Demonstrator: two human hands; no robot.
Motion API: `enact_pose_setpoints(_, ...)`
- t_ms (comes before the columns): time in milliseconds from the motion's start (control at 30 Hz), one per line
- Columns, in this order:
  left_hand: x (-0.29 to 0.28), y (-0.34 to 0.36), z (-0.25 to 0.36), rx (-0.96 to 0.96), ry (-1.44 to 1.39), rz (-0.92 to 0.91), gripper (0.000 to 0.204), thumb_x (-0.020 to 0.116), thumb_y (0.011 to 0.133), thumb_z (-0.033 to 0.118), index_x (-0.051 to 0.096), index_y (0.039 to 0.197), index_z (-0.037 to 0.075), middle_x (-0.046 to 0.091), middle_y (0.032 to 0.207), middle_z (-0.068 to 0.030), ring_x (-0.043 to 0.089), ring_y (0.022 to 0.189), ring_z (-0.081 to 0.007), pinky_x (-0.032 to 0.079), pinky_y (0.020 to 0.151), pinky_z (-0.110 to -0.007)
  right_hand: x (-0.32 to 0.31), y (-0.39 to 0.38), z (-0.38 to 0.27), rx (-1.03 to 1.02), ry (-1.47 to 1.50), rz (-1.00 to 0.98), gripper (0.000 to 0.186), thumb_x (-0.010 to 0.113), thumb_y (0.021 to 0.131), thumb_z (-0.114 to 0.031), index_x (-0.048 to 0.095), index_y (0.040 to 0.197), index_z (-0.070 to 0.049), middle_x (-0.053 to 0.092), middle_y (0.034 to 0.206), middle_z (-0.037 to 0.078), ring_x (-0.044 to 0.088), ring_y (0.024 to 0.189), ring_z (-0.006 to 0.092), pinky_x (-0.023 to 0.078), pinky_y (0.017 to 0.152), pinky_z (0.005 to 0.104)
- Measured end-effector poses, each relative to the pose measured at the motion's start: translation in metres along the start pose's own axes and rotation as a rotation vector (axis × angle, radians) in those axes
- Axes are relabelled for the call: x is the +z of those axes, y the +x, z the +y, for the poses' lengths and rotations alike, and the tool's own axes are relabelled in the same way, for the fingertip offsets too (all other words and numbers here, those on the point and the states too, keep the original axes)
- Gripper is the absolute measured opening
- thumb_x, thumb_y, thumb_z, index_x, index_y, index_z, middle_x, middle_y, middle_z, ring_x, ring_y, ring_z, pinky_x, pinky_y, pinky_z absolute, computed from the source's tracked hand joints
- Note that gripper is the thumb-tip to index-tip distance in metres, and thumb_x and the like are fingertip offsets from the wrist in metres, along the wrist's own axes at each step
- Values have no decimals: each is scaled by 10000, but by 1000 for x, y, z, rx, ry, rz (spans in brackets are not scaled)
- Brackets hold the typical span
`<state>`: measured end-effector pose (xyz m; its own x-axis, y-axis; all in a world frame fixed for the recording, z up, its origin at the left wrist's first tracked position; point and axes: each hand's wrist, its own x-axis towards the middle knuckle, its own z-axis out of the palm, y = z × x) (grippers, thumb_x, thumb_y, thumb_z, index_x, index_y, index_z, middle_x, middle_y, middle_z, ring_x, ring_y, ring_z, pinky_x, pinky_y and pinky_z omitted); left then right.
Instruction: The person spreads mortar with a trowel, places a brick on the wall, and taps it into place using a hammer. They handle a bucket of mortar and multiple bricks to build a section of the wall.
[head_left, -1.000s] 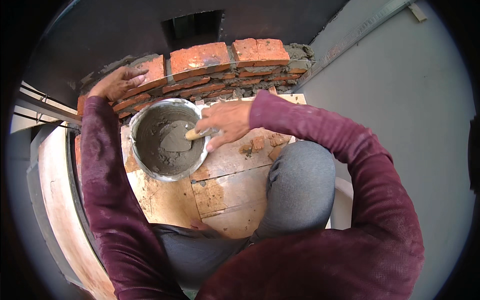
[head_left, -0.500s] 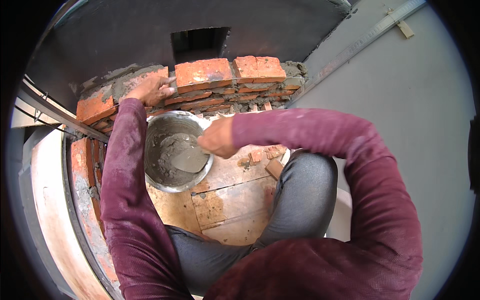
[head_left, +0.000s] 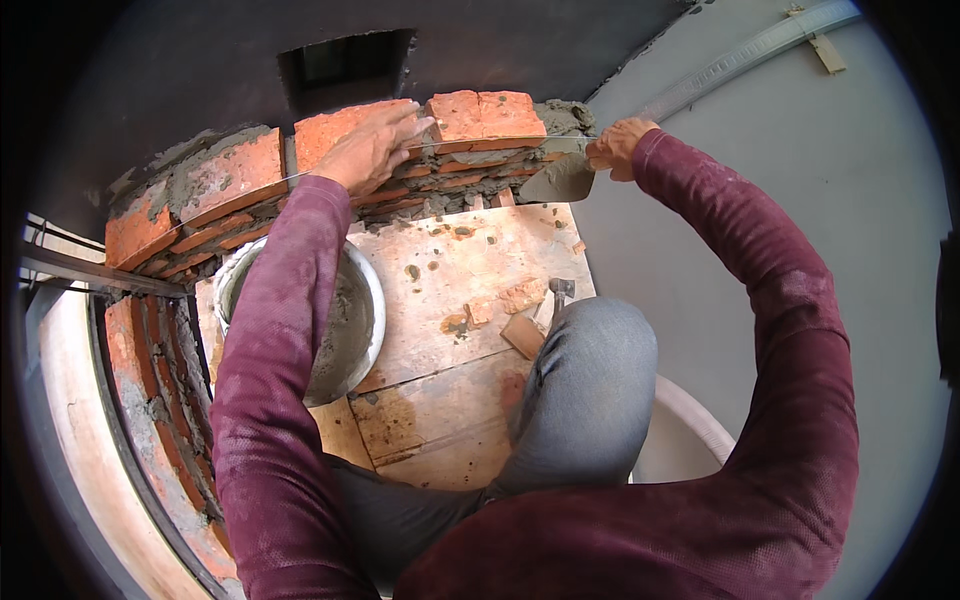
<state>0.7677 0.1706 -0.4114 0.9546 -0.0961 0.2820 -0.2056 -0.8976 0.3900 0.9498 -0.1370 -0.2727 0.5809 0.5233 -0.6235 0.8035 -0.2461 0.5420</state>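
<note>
My left hand (head_left: 372, 150) rests on the top course of orange bricks, fingers stretched out across the front edge of a brick (head_left: 340, 123). At the wall's right end, my right hand (head_left: 620, 148) grips a trowel (head_left: 562, 180), its handle hidden in the fist. The blade, coated with grey mortar, is close to the face of the brick wall (head_left: 490, 118). A taut thin string runs along the front of the top course. Below my left forearm stands a bucket (head_left: 377, 310) of wet mortar (head_left: 345, 325), partly covered by the sleeve.
Wooden boards (head_left: 440, 370) spattered with mortar lie before me, bearing brick fragments (head_left: 520, 295) and a hammer (head_left: 562, 288) by my knee. A metal straightedge (head_left: 745, 65) leans along the grey wall at right. A dark wall with a square opening (head_left: 345, 65) rises behind the bricks.
My right hand has carried the trowel out of the bucket to the right end of the brick wall. My left hand has moved rightward along the bricks. The view has shifted.
</note>
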Motion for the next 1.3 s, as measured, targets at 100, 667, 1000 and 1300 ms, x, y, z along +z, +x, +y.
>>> enact_pose_setpoints(100,-29,-4,0,-65,-39,-4,451,561,974,180,493,1417,224,414,1496,-81,430,1348,-290,380,1130,-408,14,29,6,-25,107,27,293,639,767,-217,670,1056,-183,701,983,74,672,945,303,540,782,431)
enact_pose_setpoints(667,-96,-52,-40,-244,-143,59,391,558,979,239,561,1361,156,483,1445,-110,493,1296,-303,419,1085,-407,-37,26,-31,-101,333,197,399,692,750,-246,682,1135,-143,708,995,139,671,950,324,524,835,421)
enact_pose_setpoints(1000,-128,-83,-53,-372,-276,135,382,562,973,177,573,1353,135,486,1439,-124,544,1245,-295,461,1039,-391,26,-7,-35,-332,848,364,491,764,779,-201,616,1246,-173,699,1073,107,656,1017,284,484,901,437)
enact_pose_setpoints(1300,-151,-120,-75,-462,-328,167,408,561,976,158,538,1378,94,479,1444,-124,527,1261,-271,424,1066,-365,-26,21,53,-385,1421,-28,410,680,866,-107,613,1264,-31,628,788,23,547,608,99,486,550,244)
